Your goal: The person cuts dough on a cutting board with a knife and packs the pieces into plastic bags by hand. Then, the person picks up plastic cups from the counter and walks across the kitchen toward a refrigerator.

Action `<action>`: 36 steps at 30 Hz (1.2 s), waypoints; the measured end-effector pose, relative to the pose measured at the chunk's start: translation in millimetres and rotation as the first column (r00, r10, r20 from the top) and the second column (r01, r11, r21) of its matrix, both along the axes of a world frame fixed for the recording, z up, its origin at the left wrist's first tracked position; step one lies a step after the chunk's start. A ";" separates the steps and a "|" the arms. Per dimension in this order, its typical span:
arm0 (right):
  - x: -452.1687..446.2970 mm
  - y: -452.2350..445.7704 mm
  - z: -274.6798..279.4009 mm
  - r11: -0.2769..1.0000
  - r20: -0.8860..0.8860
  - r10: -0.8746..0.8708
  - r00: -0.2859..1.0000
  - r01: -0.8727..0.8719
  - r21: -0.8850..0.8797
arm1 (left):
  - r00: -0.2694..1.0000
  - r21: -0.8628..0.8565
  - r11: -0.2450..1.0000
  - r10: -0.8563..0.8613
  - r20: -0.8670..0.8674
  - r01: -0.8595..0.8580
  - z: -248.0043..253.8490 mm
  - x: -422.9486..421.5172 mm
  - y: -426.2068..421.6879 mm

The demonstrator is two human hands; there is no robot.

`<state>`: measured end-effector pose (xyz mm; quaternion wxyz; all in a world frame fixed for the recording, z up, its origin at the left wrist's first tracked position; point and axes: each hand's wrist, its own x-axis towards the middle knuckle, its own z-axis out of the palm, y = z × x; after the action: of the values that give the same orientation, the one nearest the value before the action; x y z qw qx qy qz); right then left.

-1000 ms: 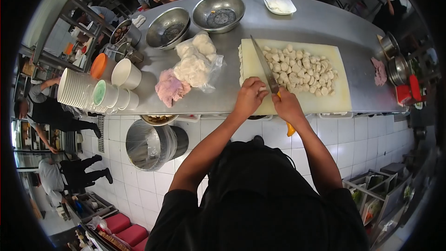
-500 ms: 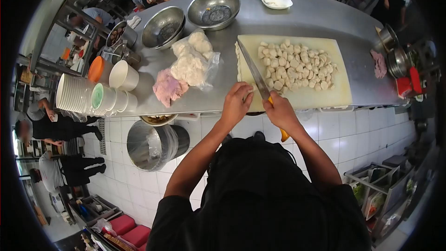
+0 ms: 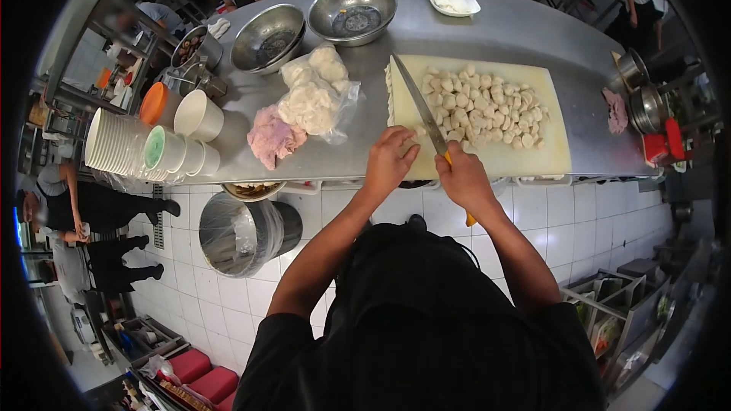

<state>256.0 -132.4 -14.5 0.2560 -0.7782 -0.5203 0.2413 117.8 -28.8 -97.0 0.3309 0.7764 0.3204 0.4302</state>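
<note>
My right hand (image 3: pixel 464 176) is wrapped round the yellow handle of a long knife (image 3: pixel 423 106), whose blade points up and left over the cutting board (image 3: pixel 560 160). At the board's near left corner is my left hand (image 3: pixel 391 161), fingers curled; a small pale piece may be at its fingertips, too small to make out. Many small round pale dough pieces (image 3: pixel 487 110) lie in a heap on the board, right of the blade. Left of the board, a bag of pale dough (image 3: pixel 311 99) rests beside a pink cloth (image 3: pixel 274 137).
Two metal bowls (image 3: pixel 268 36) (image 3: pixel 352 13) and a white tray (image 3: pixel 453 1) stand at the back of the steel table. Stacked white tubs (image 3: pixel 114 141) are at the left. A lined bin (image 3: pixel 247 232) stands on the floor. Several people are around the kitchen.
Both hands and the knife have shifted left relative to the board since the first frame. The blade has moved from over the heap's left edge to the heap's left side.
</note>
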 end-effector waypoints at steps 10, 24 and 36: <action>-9.6 2.6 4.3 0.999 0.013 0.034 0.999 -0.034 -0.018 | 1.000 0.053 0.999 0.001 -0.027 0.001 1.1 2.9 10.0; -25.1 0.7 0.6 0.997 0.057 0.057 0.997 -0.054 -0.060 | 0.999 0.008 0.999 -0.052 0.012 0.052 1.9 -7.5 6.2; -23.2 16.9 -20.0 0.990 0.056 0.047 0.997 -0.039 -0.138 | 0.997 0.014 0.997 -0.081 0.001 0.081 -0.2 -10.8 4.6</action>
<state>232.8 -115.6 -34.5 0.1812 -0.7892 -0.5266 0.2589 107.0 -24.2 -97.2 0.3429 0.7908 0.2852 0.4193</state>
